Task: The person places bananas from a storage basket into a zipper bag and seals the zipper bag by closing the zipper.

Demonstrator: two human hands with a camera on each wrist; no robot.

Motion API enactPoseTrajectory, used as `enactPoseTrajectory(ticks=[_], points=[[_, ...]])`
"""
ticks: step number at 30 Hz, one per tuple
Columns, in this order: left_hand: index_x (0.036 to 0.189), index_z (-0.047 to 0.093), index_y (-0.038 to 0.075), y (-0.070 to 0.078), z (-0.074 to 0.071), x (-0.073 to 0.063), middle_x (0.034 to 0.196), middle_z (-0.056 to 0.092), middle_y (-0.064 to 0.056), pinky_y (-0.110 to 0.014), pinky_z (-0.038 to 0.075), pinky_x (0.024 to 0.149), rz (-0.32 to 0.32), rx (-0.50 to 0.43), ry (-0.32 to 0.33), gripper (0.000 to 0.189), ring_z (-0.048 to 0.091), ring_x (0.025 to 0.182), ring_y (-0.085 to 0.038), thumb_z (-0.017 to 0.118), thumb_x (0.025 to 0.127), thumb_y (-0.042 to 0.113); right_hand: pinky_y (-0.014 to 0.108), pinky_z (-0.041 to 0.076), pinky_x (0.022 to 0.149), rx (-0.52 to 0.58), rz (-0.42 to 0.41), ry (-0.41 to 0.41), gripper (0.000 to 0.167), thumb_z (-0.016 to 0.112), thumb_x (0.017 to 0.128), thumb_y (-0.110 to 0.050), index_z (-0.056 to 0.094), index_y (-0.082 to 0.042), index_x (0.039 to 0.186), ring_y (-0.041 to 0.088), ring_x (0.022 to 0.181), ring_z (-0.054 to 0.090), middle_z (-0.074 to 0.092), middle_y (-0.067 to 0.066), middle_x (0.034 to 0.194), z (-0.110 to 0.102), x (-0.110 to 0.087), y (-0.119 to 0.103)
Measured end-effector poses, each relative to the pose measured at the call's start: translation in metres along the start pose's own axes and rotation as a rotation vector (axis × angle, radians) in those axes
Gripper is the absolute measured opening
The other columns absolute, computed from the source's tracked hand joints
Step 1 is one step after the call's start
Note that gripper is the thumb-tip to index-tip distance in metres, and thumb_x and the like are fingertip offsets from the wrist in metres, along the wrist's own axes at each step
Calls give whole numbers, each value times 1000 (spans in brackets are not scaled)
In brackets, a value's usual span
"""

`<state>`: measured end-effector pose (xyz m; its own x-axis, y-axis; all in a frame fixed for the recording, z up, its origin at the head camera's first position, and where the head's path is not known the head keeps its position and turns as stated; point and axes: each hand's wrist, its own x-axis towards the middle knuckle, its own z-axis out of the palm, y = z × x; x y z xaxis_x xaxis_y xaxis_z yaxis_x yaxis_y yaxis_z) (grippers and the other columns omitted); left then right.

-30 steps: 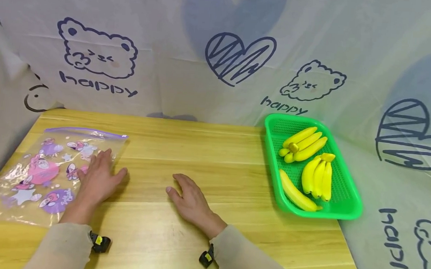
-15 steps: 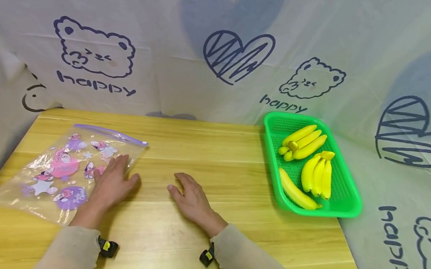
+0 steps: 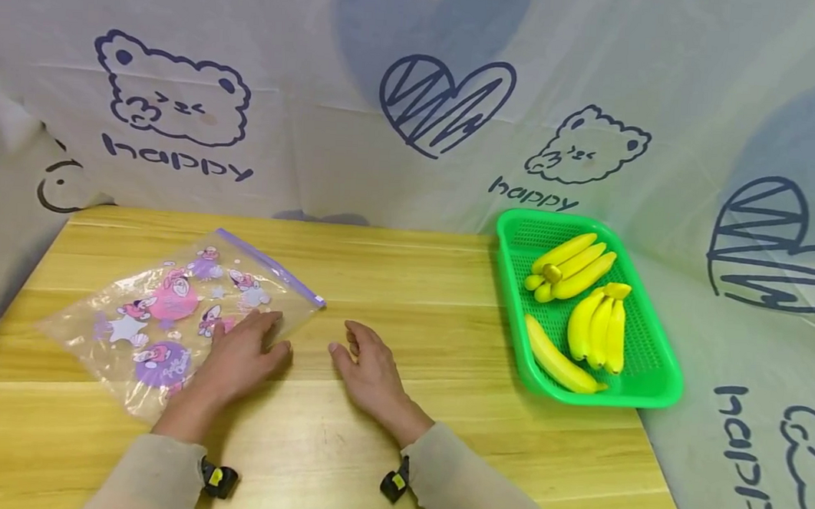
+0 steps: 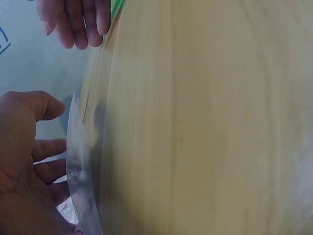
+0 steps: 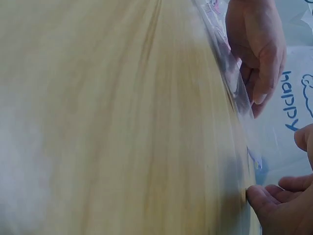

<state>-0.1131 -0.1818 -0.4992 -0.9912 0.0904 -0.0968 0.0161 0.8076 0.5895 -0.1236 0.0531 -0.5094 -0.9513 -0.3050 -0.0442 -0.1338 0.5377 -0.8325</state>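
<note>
A clear zip bag (image 3: 177,304) with pink and purple cartoon prints and a purple zip strip (image 3: 272,264) lies flat and slanted on the table's left half. On its right part rests my left hand (image 3: 239,357), palm down with loosely bent fingers. The left wrist view shows the bag's edge (image 4: 80,181) slightly raised beside the fingers of that hand (image 4: 24,161). My right hand (image 3: 374,372) is to the right of the bag, low over the wood, relaxed and holding nothing. Its fingertips (image 5: 255,192) appear close to the tabletop in the right wrist view.
At the table's right edge stands a green plastic basket (image 3: 508,306). Inside are two bunches of bananas, one farther back (image 3: 575,275) and one nearer (image 3: 597,330), plus a single banana (image 3: 557,360). A printed cloth (image 3: 337,151) hangs behind the wooden table (image 3: 406,285).
My left hand has slid to the right with the bag under it, and the bag has turned clockwise. The right hand has shifted slightly right. The basket and bananas have stayed put.
</note>
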Motion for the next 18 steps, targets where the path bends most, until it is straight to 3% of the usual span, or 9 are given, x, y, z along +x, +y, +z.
enactPoseTrajectory(ticks=[4, 10, 14, 18], points=[[147, 56, -1, 6, 3, -1, 149, 58, -26, -80, 10, 119, 52, -1, 11, 53, 45, 146, -49, 61, 103, 28, 42, 55, 106, 88, 31, 34, 61, 56, 109, -35, 44, 0, 156, 32, 131, 63, 59, 19, 147, -5, 1, 3], [135, 68, 1, 15, 8, -3, 124, 75, -17, -72, 23, 120, 133, -41, 35, 39, 69, 120, -41, 64, 102, 21, 40, 55, 105, 143, 59, 79, 59, 56, 107, -28, 44, 4, 155, 31, 127, 67, 60, 21, 147, -10, 5, 5], [134, 69, 2, 20, 12, -4, 115, 79, -12, -63, 36, 117, 152, -64, 27, 37, 74, 108, -34, 64, 102, 19, 41, 56, 104, 134, 88, 96, 56, 58, 106, -28, 49, 3, 152, 29, 124, 68, 64, 19, 142, -11, 6, 5], [135, 68, 1, 24, 15, -6, 119, 77, -14, -55, 51, 105, 162, -87, 40, 38, 73, 109, -32, 65, 101, 18, 43, 57, 102, 172, 142, 81, 53, 58, 106, -30, 54, 2, 148, 29, 120, 70, 68, 17, 136, -12, 6, 3]])
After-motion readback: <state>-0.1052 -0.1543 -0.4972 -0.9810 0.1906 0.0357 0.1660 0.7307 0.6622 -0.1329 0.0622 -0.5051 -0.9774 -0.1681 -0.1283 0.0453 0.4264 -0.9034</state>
